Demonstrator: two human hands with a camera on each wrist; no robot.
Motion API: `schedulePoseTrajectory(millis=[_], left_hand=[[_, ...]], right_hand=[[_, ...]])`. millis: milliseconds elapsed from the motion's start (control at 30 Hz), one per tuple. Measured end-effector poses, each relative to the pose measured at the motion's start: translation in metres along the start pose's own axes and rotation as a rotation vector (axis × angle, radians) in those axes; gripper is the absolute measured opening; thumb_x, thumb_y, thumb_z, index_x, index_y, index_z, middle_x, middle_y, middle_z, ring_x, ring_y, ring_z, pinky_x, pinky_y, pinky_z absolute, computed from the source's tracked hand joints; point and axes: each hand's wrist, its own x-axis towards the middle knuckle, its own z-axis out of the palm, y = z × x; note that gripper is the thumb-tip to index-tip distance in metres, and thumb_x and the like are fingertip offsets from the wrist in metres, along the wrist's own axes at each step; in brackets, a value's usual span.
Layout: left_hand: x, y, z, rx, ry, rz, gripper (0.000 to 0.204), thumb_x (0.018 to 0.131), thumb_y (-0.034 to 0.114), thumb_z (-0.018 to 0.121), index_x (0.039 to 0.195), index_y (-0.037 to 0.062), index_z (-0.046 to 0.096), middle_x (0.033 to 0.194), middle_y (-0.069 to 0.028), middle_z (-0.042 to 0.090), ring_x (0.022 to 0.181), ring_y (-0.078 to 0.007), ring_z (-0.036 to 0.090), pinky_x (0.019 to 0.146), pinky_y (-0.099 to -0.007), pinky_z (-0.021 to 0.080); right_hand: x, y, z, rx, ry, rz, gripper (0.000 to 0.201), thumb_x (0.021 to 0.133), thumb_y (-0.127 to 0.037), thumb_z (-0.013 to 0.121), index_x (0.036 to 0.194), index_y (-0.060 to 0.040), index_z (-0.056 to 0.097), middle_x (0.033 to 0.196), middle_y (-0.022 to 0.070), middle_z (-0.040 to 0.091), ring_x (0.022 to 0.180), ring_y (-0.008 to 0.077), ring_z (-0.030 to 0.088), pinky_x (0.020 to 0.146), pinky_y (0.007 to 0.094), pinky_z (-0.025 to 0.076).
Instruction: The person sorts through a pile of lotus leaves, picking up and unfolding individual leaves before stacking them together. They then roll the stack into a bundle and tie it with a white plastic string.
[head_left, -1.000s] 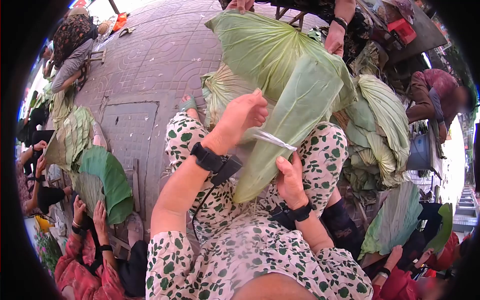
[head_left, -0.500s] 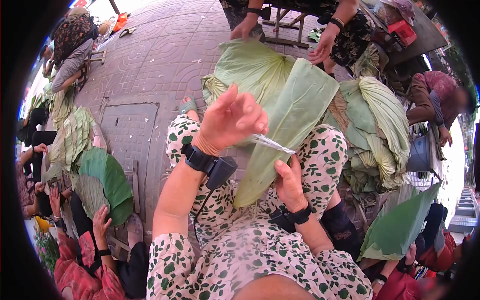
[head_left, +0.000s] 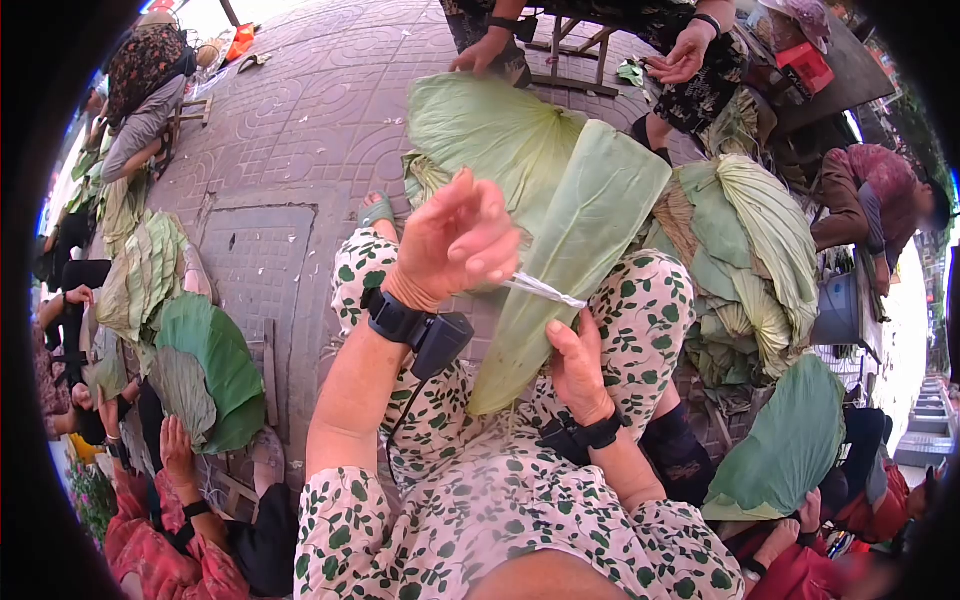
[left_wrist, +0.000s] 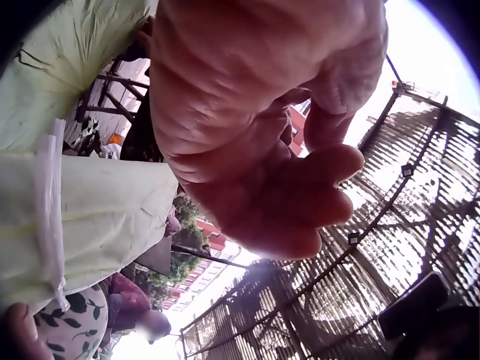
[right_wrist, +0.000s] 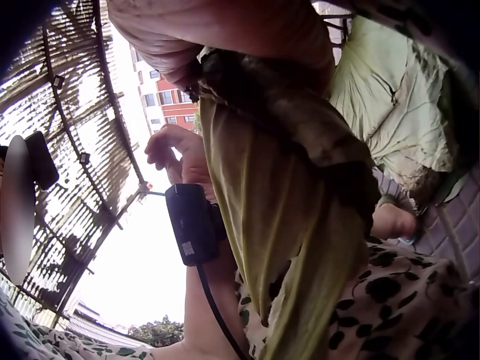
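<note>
A folded pale green lotus leaf (head_left: 600, 210) slants over the lap, its narrow end toward the body. White plastic string (head_left: 545, 290) crosses it near the middle. My right hand (head_left: 578, 368) grips the folded leaf's edge beside the string, thumb on top; the right wrist view shows that hand (right_wrist: 247, 26) around the crumpled leaf (right_wrist: 270, 195). Raised left of the string, my left hand (head_left: 450, 245) has loosely bent fingers; in the left wrist view nothing lies between them. Beyond the folded leaf spreads a broad lotus leaf (head_left: 490, 130).
Stacked lotus leaves (head_left: 765, 235) lie to the right, with more piles (head_left: 145, 270) at left. Across from me, a person's hand (head_left: 485, 50) is near the broad leaf's far edge. Other people sit on both sides handling leaves; a wooden stool (head_left: 575, 55) stands ahead.
The person across has let go of the broad leaf, which has dropped lower, and drawn their hands back. My left hand has turned and shifted slightly left; my right keeps its hold.
</note>
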Motion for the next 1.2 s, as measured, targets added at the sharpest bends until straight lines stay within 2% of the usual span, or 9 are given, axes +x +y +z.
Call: schedulePoseTrajectory(millis=[233,333,400,500,600,633,700,800,1200], left_hand=[[-0.002,0.0,0.0,0.057,0.108,0.032,0.045,0.097,0.041,0.031,0.094,0.0019,0.053,0.052,0.0018,0.037,0.05,-0.0121,0.044,0.054,-0.0288,0.041],[-0.003,-0.001,-0.002,0.158,0.291,0.064,0.038,0.096,0.036,0.036,0.094,0.0018,0.053,0.055,0.0004,0.041,0.049,-0.0107,0.042,0.052,-0.027,0.04],[-0.002,-0.001,-0.002,0.516,0.47,0.044,0.026,0.093,0.027,0.047,0.094,0.002,0.054,0.061,-0.0015,0.049,0.052,-0.01,0.044,0.053,-0.0255,0.041],[0.002,-0.011,-0.004,0.739,0.645,0.004,0.019,0.088,0.021,0.056,0.093,0.0021,0.057,0.07,-0.0009,0.056,0.058,-0.0075,0.049,0.057,-0.0227,0.043],[0.004,-0.018,0.006,1.007,0.607,-0.088,0.018,0.085,0.018,0.062,0.093,0.0027,0.059,0.077,0.0019,0.058,0.066,-0.0046,0.052,0.061,-0.0192,0.043],[0.004,-0.02,0.006,1.007,0.605,-0.089,0.018,0.085,0.018,0.062,0.093,0.0027,0.059,0.077,0.0019,0.058,0.066,-0.0046,0.052,0.061,-0.0192,0.043],[0.004,-0.025,0.003,1.132,0.596,-0.287,0.017,0.083,0.017,0.064,0.093,0.0033,0.06,0.079,0.0039,0.058,0.07,-0.0024,0.052,0.063,-0.0176,0.043],[0.002,-0.029,-0.003,1.182,0.532,-0.35,0.017,0.083,0.016,0.065,0.093,0.0033,0.06,0.08,0.0043,0.058,0.071,-0.0023,0.051,0.064,-0.018,0.043],[-0.001,-0.03,-0.009,1.308,0.52,-0.393,0.019,0.079,0.011,0.068,0.093,0.0016,0.059,0.076,0.0031,0.055,0.069,-0.004,0.05,0.062,-0.0191,0.043]], right_hand=[[0.001,0.005,-0.003,-0.043,0.011,-0.002,0.054,0.079,-0.013,0.058,0.126,0.0042,0.038,0.115,0.0097,0.051,0.102,0.0158,0.051,0.089,0.0293,0.042],[0.001,0.008,-0.004,-0.066,0.013,-0.021,0.053,0.079,-0.014,0.059,0.125,0.0048,0.039,0.115,0.0097,0.051,0.102,0.0155,0.05,0.089,0.029,0.041],[0.001,0.006,-0.003,-0.072,0.008,-0.027,0.052,0.079,-0.014,0.058,0.124,0.005,0.04,0.115,0.0099,0.051,0.102,0.0154,0.05,0.09,0.0289,0.041],[0.002,0.007,-0.003,-0.109,0.016,-0.029,0.052,0.079,-0.015,0.059,0.124,0.0051,0.04,0.115,0.0099,0.051,0.103,0.0156,0.05,0.09,0.029,0.04],[0.002,0.007,-0.003,-0.103,0.012,-0.034,0.052,0.079,-0.016,0.059,0.123,0.0052,0.041,0.115,0.0099,0.051,0.102,0.0155,0.05,0.09,0.0288,0.04],[0.002,0.007,-0.003,-0.103,0.013,-0.035,0.052,0.079,-0.016,0.059,0.123,0.0052,0.041,0.115,0.0099,0.051,0.102,0.0155,0.05,0.09,0.0288,0.04],[0.002,0.007,-0.004,-0.128,0.018,-0.045,0.052,0.079,-0.017,0.059,0.123,0.0048,0.041,0.115,0.0096,0.052,0.102,0.0151,0.05,0.09,0.0287,0.04],[0.003,0.008,-0.004,-0.118,0.017,-0.053,0.052,0.079,-0.017,0.059,0.123,0.0041,0.041,0.114,0.0091,0.052,0.102,0.0148,0.049,0.09,0.0287,0.04],[0.003,0.009,-0.005,-0.099,0.036,-0.048,0.054,0.081,-0.018,0.058,0.125,0.0041,0.039,0.115,0.0093,0.051,0.103,0.0151,0.049,0.09,0.0284,0.04]])
